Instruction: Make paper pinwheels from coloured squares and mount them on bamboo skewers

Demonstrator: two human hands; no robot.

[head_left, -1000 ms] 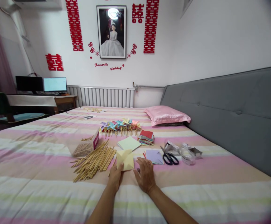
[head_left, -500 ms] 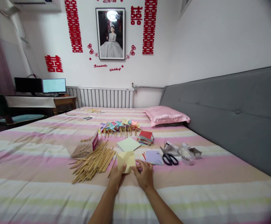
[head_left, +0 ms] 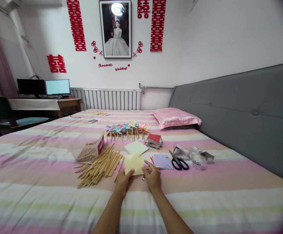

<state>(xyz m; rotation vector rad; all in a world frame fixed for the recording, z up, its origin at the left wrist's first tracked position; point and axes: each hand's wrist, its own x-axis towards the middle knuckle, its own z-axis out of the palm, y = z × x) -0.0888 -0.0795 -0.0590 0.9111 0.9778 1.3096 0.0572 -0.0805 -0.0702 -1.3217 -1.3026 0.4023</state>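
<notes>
A pale yellow square of paper [head_left: 133,163] is tilted up between my hands, over the striped bedspread. My left hand [head_left: 123,181] pinches its lower left, thumb on top. At the right edge, my right hand [head_left: 153,178] grips the paper near its lower corner, the index finger stretched forward. A tiny shiny piece [head_left: 143,178] shows by my right fingertips; I cannot tell what it is. Just beyond the paper lie pale green paper squares [head_left: 136,147]. Right of my right hand are purple-topped paper squares [head_left: 163,161] with cut corners, beside black-handled scissors [head_left: 180,163].
Wooden sticks [head_left: 100,168] lie left, by a clear box of sticks [head_left: 87,152]. Finished paper pinwheels [head_left: 125,129] lie farther back, near a red-topped paper stack [head_left: 154,140]. Clear round containers [head_left: 198,161] stand right of the scissors. A pink pillow [head_left: 177,118] rests against the grey headboard [head_left: 241,97].
The yellow paper, creased and raised before, now looks flatter. My right fingers have shifted along its right edge and opened out somewhat. The whole view has tilted slightly downward.
</notes>
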